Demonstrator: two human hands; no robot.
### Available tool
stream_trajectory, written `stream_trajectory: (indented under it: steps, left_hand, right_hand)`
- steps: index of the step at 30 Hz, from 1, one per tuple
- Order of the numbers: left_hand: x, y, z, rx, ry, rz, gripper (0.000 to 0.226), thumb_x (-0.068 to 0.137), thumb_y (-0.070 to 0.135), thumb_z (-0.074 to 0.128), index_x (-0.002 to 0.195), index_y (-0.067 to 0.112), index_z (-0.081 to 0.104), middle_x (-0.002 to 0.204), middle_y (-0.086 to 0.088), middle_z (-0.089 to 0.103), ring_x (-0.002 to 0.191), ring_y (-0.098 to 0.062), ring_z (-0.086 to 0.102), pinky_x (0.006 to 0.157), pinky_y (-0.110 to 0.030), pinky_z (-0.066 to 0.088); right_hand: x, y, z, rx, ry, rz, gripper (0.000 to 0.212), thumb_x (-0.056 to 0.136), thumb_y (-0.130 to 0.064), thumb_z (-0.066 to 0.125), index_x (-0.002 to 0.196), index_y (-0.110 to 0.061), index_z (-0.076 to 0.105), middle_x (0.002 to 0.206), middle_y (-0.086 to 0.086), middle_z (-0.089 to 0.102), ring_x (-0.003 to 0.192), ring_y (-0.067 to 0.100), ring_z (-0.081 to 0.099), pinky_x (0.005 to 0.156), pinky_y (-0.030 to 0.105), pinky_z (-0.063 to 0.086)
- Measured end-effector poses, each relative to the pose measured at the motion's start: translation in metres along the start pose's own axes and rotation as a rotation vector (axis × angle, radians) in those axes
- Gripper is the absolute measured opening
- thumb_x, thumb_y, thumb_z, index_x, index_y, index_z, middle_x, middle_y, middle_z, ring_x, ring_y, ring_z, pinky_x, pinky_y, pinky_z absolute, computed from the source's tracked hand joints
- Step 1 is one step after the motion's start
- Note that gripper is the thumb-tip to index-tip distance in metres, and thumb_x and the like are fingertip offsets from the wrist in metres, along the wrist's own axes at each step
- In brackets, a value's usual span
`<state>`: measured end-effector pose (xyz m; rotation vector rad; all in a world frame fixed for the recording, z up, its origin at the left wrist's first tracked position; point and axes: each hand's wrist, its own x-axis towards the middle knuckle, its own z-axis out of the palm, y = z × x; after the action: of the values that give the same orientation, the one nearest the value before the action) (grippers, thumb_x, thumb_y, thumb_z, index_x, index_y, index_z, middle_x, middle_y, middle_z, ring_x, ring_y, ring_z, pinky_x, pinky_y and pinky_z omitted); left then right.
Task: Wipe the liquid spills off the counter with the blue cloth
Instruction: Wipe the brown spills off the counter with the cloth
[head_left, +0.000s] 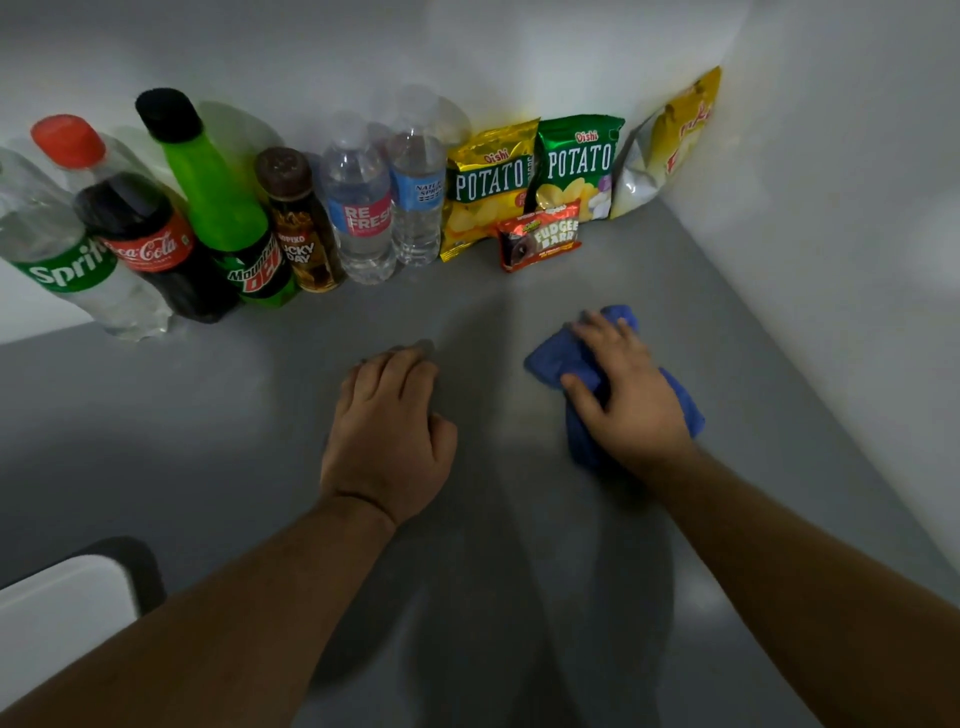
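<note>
My right hand (626, 387) presses flat on a crumpled blue cloth (556, 358) that lies on the grey counter (218, 415), right of centre. The cloth sticks out beyond my fingers at the left, the top and the right. My left hand (389, 426) rests palm down on the bare counter to the left of the cloth, fingers loosely curled, holding nothing. A faint pale sheen shows on the counter between the two hands; no liquid is clearly visible in this dim light.
Several drink bottles, from Sprite (67, 249) to two water bottles (363, 208), line the back wall at the left. Potato chip bags (488, 187), a Fudgee Barr pack (540, 236) and a yellow snack bag (670, 140) stand at the back right. A white wall (831, 260) borders the right.
</note>
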<state>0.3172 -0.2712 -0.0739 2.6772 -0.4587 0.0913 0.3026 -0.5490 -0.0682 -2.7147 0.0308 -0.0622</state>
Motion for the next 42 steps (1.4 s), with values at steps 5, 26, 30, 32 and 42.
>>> stream_trajectory:
  steps: [5,26,30,32,42]
  left_hand:
    - [0.000,0.002,-0.003,-0.004,-0.007,-0.011,0.054,0.089,0.033,0.038,0.129,0.006,0.062,0.142,-0.013,0.058,0.128,-0.036,0.052,0.115,-0.054,0.039]
    - [-0.060,0.013,-0.030,-0.013,0.092,-0.141,0.037,0.091,0.033,0.055,0.117,0.009,0.065,0.123,-0.014,0.067,0.114,-0.039,0.058,0.101,-0.047,0.045]
    - [-0.133,0.016,-0.045,-0.017,0.059,-0.233,0.038,0.083,0.028,0.061,0.116,0.010,0.066,0.127,-0.013,0.065,0.114,-0.040,0.058,0.096,-0.049,0.050]
    - [-0.165,0.015,-0.047,0.005,-0.011,-0.245,0.042,0.083,0.030,0.061,0.120,0.010,0.065,0.134,-0.012,0.062,0.121,-0.039,0.056,0.100,-0.049,0.049]
    - [-0.199,-0.003,-0.058,0.016,-0.162,-0.167,0.055,0.090,0.046,0.062,0.141,0.025,0.057,0.152,0.002,0.049,0.142,-0.022,0.042,0.122,-0.038,0.036]
  right_hand:
    - [0.039,-0.027,0.018,-0.124,-0.052,0.047,0.060,0.105,-0.049,0.038,0.159,-0.023,0.035,0.167,0.004,0.032,0.156,0.034,0.020,0.127,0.051,0.017]
    - [-0.076,-0.084,0.045,-0.111,-0.178,-0.261,0.051,0.107,-0.043,0.039,0.157,-0.032,0.040,0.167,-0.006,0.033,0.158,0.031,0.017,0.126,0.055,0.012]
    - [-0.130,-0.079,0.034,-0.076,-0.294,-0.433,0.049,0.106,-0.043,0.038,0.155,-0.038,0.038,0.167,-0.013,0.029,0.158,0.022,0.013,0.127,0.048,0.010]
    - [-0.148,-0.062,0.026,-0.053,-0.321,-0.457,0.049,0.106,-0.045,0.034,0.154,-0.041,0.038,0.167,-0.016,0.029,0.158,0.016,0.011,0.128,0.043,0.006]
    - [-0.119,-0.090,0.042,0.041,-0.175,-0.198,0.049,0.105,-0.031,0.048,0.154,-0.028,0.046,0.165,-0.005,0.036,0.158,0.027,0.017,0.127,0.050,0.009]
